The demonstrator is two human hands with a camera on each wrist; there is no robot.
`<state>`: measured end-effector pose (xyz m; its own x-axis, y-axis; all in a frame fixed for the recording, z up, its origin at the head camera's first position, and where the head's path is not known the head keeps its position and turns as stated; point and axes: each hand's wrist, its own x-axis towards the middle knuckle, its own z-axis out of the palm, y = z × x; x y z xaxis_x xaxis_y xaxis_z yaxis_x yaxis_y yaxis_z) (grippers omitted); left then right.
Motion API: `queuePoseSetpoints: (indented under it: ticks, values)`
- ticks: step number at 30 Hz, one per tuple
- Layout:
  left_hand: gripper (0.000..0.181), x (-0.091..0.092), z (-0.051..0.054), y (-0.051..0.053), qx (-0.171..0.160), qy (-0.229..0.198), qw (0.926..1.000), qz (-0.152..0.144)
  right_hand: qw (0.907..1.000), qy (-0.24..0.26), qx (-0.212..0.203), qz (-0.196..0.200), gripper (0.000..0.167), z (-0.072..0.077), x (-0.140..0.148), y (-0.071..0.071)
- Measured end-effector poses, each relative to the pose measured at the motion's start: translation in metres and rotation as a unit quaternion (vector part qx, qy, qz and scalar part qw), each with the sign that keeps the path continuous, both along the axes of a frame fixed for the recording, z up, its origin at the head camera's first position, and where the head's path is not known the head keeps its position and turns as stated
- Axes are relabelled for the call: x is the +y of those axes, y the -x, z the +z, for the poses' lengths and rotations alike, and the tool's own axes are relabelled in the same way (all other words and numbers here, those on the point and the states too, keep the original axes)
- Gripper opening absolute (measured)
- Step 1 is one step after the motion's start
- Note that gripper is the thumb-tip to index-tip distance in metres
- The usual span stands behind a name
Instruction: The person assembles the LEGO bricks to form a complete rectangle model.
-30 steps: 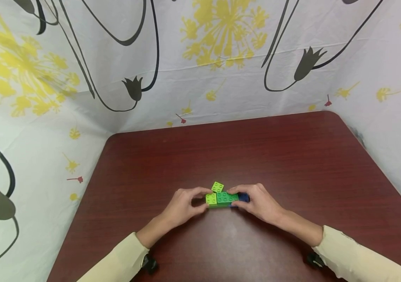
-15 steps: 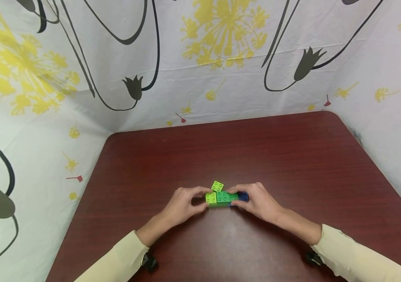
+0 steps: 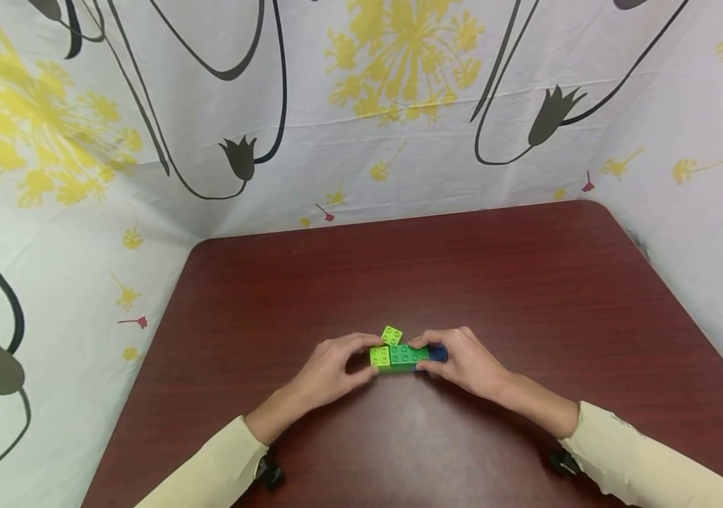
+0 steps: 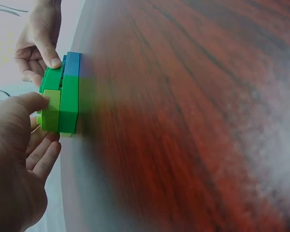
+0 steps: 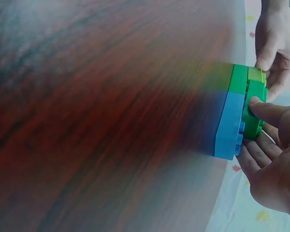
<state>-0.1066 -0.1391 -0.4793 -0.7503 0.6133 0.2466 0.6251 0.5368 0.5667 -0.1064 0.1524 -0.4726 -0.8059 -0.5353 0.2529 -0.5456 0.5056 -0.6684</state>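
Blue brick (image 5: 228,128), clear from right wrist, partly hides from head.

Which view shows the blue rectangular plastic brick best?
Right wrist: the blue brick shows a long side and several studs. The head view shows only parts around the right hand; the left wrist, a smaller side patch beyond the lower green plastic brick.

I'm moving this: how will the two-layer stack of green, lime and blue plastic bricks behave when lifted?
The stack probably lifts as one, since its upper green brick bridges the seam below. It looks stiff, with crisp moulded edges. Its flat sides suggest it won't roll.
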Motion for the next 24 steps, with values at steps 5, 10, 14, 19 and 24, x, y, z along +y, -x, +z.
queuePoseSetpoints:
  ticks: [5,10,14,19,24]
  values:
    - [0.049,0.007,0.003,0.001,0.013,-0.027,0.9996,0.004,1.0000,0.002,-0.010,0.001,0.031,0.000,0.000,0.000]
    - [0.045,0.019,0.002,0.003,0.015,-0.037,0.9992,0.010,0.9998,0.010,-0.019,0.003,0.031,-0.001,0.001,0.000]
    - [0.041,0.027,0.000,0.003,0.021,-0.031,0.9992,0.012,0.9996,0.016,-0.024,0.005,0.031,-0.001,0.001,0.000]
    - [0.039,0.030,0.000,0.002,0.028,-0.034,0.9989,0.019,0.9993,0.020,-0.032,0.003,0.032,-0.001,0.002,0.000]
    - [0.037,0.032,-0.001,0.002,0.031,-0.033,0.9987,0.023,0.9993,0.018,-0.031,-0.001,0.033,-0.002,0.002,0.000]
